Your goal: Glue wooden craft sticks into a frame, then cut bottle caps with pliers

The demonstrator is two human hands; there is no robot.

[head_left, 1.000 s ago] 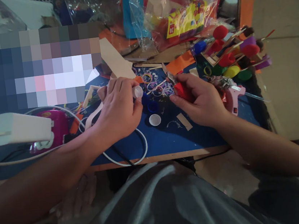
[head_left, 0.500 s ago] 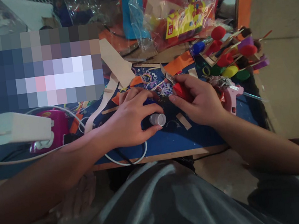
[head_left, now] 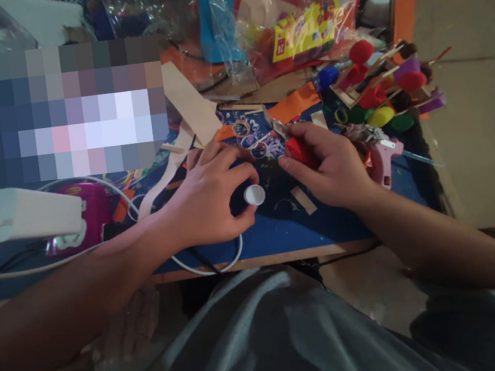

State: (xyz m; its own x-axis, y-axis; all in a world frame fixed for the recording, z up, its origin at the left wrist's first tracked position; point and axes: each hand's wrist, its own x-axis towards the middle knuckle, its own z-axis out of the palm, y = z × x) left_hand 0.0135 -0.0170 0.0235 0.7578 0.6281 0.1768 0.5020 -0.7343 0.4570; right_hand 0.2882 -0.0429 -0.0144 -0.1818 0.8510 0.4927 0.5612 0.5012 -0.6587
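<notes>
My left hand (head_left: pixel 215 192) reaches in over the blue tabletop with its fingers curled. Between its thumb and index finger it pinches a small whitish plastic cap (head_left: pixel 254 195), round opening facing me. My right hand (head_left: pixel 333 166) is closed around the red handle of a cutter knife (head_left: pixel 296 150), whose blade points up and away to the left. Below the knife lies a small tan strip (head_left: pixel 304 200) on the table. Purple and white shavings (head_left: pixel 274 147) and several rings lie between the two hands.
On the left, a white charger (head_left: pixel 29 212) is plugged into a magenta socket box (head_left: pixel 101 206), with cables around it. At right stand a pink glue gun (head_left: pixel 384 164) and a stick structure with coloured caps (head_left: pixel 361 51). Plastic bags (head_left: pixel 304 28) lie behind; cardboard (head_left: pixel 474 121) borders the right.
My left hand has drawn slightly left with the plastic cap, which has tipped so its round opening shows more fully. My right hand and the cutter knife have hardly moved.
</notes>
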